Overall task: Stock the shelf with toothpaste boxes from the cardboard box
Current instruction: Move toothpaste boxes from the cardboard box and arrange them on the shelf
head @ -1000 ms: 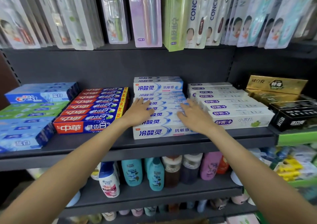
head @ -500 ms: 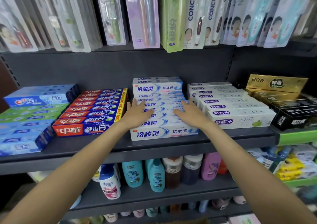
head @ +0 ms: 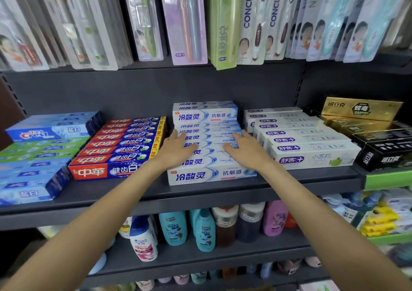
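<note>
Now both flat, left hand (head: 178, 148) and right hand (head: 246, 151) further back on white toothpaste boxes (head: 211, 174).

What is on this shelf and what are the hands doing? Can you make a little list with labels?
place: dark shop shelf
middle row: white and blue toothpaste boxes
left neighbour: red toothpaste boxes
right neighbour: white boxes with purple logo
left hand: flat on the middle row, fingers straight
right hand: flat on the same row, fingers straight
above: hanging toothbrush packs
below: shampoo bottles
cardboard box: not in view
</note>
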Motion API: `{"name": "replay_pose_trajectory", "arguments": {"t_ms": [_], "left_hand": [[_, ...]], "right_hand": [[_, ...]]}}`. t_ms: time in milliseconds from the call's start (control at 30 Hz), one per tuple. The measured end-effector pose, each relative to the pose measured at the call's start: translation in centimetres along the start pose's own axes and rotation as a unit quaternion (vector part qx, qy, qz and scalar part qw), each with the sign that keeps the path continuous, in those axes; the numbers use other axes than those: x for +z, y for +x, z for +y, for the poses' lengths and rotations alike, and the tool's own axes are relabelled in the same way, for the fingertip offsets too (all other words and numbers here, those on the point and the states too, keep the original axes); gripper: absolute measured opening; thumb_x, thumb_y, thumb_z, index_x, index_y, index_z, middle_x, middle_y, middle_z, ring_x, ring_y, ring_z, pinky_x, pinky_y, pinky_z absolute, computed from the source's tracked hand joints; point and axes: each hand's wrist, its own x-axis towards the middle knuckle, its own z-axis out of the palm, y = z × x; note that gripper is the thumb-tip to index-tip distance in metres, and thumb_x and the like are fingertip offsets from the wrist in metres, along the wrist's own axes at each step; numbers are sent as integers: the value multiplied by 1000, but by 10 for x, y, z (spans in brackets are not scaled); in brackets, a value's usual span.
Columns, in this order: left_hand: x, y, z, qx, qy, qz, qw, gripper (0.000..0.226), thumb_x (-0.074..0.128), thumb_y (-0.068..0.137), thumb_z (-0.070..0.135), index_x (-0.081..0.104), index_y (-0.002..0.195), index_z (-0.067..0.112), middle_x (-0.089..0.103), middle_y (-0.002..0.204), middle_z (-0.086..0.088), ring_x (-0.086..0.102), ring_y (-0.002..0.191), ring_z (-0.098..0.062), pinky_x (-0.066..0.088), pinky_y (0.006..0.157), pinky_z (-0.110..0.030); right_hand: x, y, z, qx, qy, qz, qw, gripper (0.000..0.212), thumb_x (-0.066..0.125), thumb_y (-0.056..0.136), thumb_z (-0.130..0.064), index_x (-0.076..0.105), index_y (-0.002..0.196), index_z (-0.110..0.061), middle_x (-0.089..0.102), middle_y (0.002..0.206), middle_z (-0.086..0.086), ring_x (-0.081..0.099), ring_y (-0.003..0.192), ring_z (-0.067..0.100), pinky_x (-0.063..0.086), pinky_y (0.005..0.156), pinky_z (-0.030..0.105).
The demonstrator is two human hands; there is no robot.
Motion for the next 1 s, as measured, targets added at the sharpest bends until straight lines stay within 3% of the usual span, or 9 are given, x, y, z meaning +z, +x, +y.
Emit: {"name": "replay_pose_trajectory", "arguments": {"t_ms": [67, 167, 267, 333, 400, 567, 700, 867, 1000], "left_hand": [[0, 0, -1, 0, 19, -8, 1000, 67, 36, 95, 49, 12, 150, 19, 3, 158, -7, 7, 144, -32, 19, 116, -44], [-4, -6, 5, 50, 110, 35, 992, 61, 32, 97, 48, 19, 149, 20, 7, 158, -10, 1, 145, -33, 9, 116, -42], [-15, -25, 13, 145, 161, 86, 972, 66, 36, 92, 58, 33, 145, 19, 29, 153, -6, 22, 142, -24, 20, 114, -36], [-16, -43, 15, 163, 174, 39, 970, 86, 38, 79, 77, 30, 146, 24, 29, 153, -1, 23, 142, -20, 21, 115, -40], [-9, -58, 14, 153, 234, -7, 960, 98, 34, 69, 86, 18, 148, 30, 17, 157, 3, 11, 145, -18, 15, 117, -47], [12, -65, 21, 137, 295, 12, 945, 71, 34, 93, 57, 8, 151, 25, 10, 158, -5, 10, 145, -19, 12, 116, -42], [20, -64, 27, 116, 310, 3, 943, 64, 28, 98, 48, 3, 151, 21, 6, 158, -11, 6, 146, -25, 6, 117, -41], [29, -72, 31, 133, 318, 27, 938, 56, 26, 102, 37, 2, 151, 24, 4, 158, -13, 5, 145, -30, 5, 117, -41], [35, -74, 34, 148, 275, 59, 948, 54, 35, 99, 26, 16, 149, 22, 19, 156, -9, 17, 143, -26, 13, 117, -43]], "right_hand": [[-1, 0, -2, -6, -6, 0, 1000, 67, 33, 96, -52, 22, 149, -13, 6, 159, 11, 22, 142, 28, 26, 110, 36], [-8, -10, -6, -27, -21, 23, 999, 63, 29, 97, -52, 21, 150, -17, 2, 159, 8, 8, 146, 25, 18, 114, 41], [-22, -34, -2, -90, -36, 68, 993, 65, 34, 94, -57, 22, 149, -25, 5, 159, 1, 6, 146, 21, 15, 115, 40], [-28, -51, 6, -135, -64, 42, 988, 74, 43, 88, -61, 19, 150, -28, 3, 159, -2, 6, 146, 20, 16, 115, 41], [-29, -62, 16, -155, -110, 17, 982, 75, 48, 88, -58, 18, 150, -27, 5, 159, -1, 12, 145, 21, 23, 113, 41], [-20, -68, 31, -181, -171, 63, 967, 52, 47, 96, -39, 33, 145, -25, 29, 153, 1, 32, 137, 23, 36, 103, 38], [-6, -71, 34, -189, -156, 126, 961, 46, 63, 88, -26, 55, 131, -13, 55, 133, 14, 55, 115, 35, 43, 95, 43], [0, -77, 27, -186, -191, 153, 951, 45, 55, 92, -20, 49, 135, -7, 48, 140, 16, 40, 132, 35, 28, 109, 45], [-13, -104, 34, -191, -145, 211, 948, 34, 54, 88, -21, 63, 118, -10, 64, 119, 11, 57, 112, 32, 43, 96, 41]]}}
